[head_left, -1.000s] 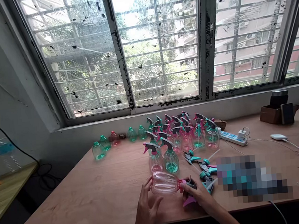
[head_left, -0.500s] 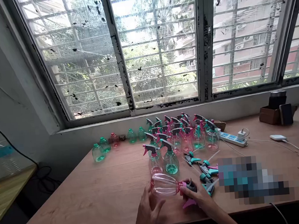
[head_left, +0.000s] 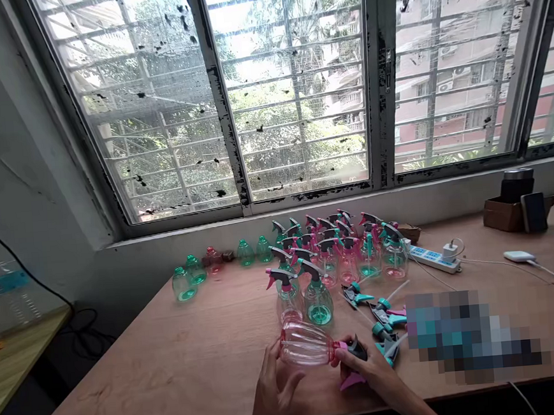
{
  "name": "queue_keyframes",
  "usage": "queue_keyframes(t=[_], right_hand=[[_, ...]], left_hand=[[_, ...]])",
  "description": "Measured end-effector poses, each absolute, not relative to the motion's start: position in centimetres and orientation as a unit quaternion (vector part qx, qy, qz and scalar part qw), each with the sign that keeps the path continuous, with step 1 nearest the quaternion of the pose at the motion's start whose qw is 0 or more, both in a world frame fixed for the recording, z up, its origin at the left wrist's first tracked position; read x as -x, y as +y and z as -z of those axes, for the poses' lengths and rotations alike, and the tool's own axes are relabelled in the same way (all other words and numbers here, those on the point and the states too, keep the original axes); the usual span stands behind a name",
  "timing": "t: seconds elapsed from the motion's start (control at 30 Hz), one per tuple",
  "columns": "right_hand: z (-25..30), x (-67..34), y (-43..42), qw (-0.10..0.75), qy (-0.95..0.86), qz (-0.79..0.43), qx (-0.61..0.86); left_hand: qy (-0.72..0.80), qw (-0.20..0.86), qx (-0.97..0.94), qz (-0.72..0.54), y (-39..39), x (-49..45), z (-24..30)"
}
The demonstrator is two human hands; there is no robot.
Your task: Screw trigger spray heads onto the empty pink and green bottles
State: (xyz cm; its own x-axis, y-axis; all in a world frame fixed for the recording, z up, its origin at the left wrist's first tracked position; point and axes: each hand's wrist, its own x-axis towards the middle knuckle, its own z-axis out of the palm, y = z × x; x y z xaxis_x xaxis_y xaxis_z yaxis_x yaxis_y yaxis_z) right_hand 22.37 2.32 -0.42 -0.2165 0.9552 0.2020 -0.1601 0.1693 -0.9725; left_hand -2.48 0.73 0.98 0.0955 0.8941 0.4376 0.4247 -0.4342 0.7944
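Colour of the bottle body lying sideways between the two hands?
Clear, see-through pink bottle body; shows best in the head view.

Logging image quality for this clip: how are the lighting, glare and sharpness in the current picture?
Head view: backlit by bright windows, parts of them washed out to white; head view: pale glare streaks on the held pink bottle, though it and the fingers are readable; head view: at right, a pixelated patch hides what lies there.

Translucent pink bottle (head_left: 307,344), black-and-pink spray head (head_left: 358,349), teal-and-grey spray triggers (head_left: 383,317), brown tabletop (head_left: 174,369)
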Motion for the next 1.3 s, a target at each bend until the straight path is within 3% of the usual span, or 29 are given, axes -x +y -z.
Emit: queue_keyframes(t=[0.2,0.5,0.7,1.3], right_hand=[[0.9,-22.2,2.5,0.507,-0.573,-0.531,0.364],[0.8,-22.5,2.8,0.489,-0.565,-0.555,0.367],[1.0,-22.2,2.6,0.507,-0.553,-0.541,0.379],[1.0,-22.2,2.6,0.518,-0.532,-0.56,0.368]], left_hand=[[0.459,0.253,-0.695,-0.492,0.4,2.5,-1.0],[0.462,0.179,-0.708,-0.503,1.2,3.0,0.3],[0.465,0.232,-0.69,-0.504,0.7,2.7,-0.4],[0.474,0.159,-0.717,-0.486,1.0,2.8,0.1]])
